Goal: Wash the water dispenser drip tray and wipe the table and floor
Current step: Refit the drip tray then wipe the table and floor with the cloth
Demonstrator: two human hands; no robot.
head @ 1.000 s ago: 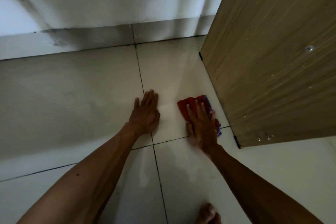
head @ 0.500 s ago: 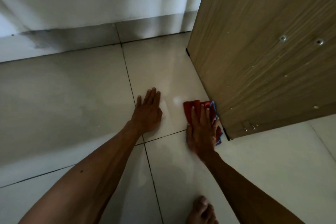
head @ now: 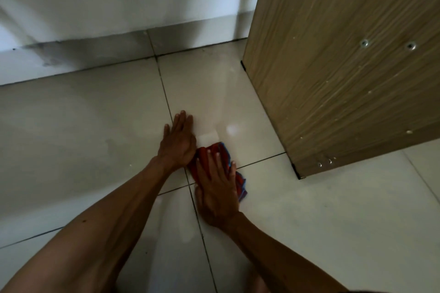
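Note:
A red and blue cloth (head: 215, 150) lies bunched on the pale tiled floor (head: 321, 221). My right hand (head: 217, 188) presses flat on top of the cloth and covers most of it. My left hand (head: 178, 143) rests palm down on the tile just left of the cloth, fingers together, its edge touching the cloth. The drip tray is not in view.
A wooden cabinet side (head: 345, 66) stands on the floor to the right, its near bottom corner about a hand's width from the cloth. A white wall with a grey, stained skirting (head: 95, 54) runs along the back. Dark grout lines cross under my hands.
My right hand has slid the cloth left and toward me, away from the cabinet, until it meets my left hand. My left hand has stayed planted on the tile.

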